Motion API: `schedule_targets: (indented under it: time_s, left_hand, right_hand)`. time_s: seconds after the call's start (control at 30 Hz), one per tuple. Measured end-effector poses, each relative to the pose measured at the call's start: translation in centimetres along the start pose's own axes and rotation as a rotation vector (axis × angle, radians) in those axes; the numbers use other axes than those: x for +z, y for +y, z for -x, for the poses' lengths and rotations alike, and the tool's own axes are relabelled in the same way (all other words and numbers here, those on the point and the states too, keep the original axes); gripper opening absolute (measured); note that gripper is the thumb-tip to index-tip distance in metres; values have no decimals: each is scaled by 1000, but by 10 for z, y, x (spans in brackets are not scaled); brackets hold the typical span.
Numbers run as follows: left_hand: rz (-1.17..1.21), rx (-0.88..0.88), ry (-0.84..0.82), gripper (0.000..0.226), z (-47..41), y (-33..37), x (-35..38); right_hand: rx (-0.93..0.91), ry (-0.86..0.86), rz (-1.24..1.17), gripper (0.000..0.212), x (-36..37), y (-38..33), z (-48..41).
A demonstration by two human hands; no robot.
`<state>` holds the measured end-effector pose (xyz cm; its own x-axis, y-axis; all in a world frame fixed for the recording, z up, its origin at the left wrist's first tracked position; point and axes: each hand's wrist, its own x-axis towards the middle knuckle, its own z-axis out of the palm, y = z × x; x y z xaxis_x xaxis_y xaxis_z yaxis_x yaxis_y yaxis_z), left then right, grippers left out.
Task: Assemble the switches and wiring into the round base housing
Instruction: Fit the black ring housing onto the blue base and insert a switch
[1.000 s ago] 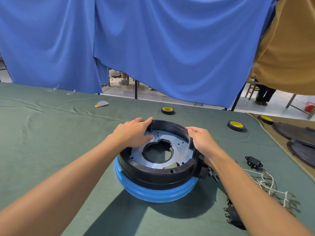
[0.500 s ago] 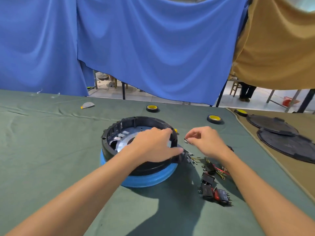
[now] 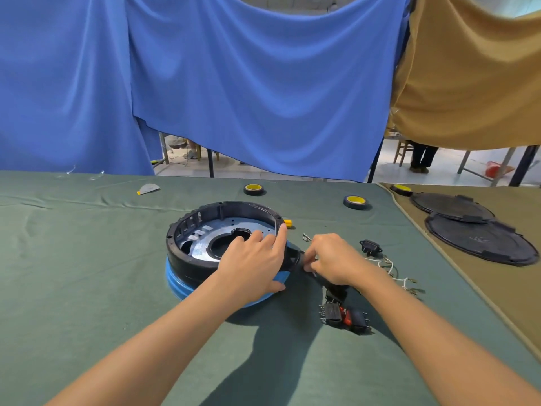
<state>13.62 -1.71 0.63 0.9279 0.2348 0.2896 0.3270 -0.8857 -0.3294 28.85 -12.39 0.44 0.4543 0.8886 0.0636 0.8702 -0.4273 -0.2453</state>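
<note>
Left hand [image 3: 257,263] grips the round base housing [image 3: 184,259]; right hand [image 3: 333,259] pinches a small dark part [image 3: 301,263] at its side. Fitting it, I'd guess; next, push squarely.

No legible text, label, brand or number is showing anywhere in the frame.

Round base housing [image 3: 181,256], centre: only mouldings are showing, nothing reading as characters.

Switches [image 3: 332,313], lower right of centre: faces are blurring, any markings unreadable.

Nearer black round cover [image 3: 497,247], right edge: a faint embossed patch is showing near its middle, too small to read.
</note>
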Motion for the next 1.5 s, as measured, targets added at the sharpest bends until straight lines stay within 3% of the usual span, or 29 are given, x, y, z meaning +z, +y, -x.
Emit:
schedule_targets:
  time_s: [0.3, 0.5, 0.63, 0.93, 1.5]
  left_hand:
    - [-17, 69, 31, 105, 9, -18, 6]
    - [-38, 124, 88, 105, 20, -37, 14]
    - [-31, 153, 106, 105, 24, -47, 17]
    - [27, 227, 41, 103, 36, -77, 20]
    - [138, 226, 18, 100, 33, -81, 24]
  right_hand:
    - [0, 45, 3, 11, 4, 1, -1]
    - [14, 285, -368, 5, -24, -11, -11]
    - [-69, 335, -348, 8, -34, -32, -28]
    - [-212, 216, -133, 13, -34, -59, -57]
    - [-192, 146, -46, 18, -33, -67, -67]
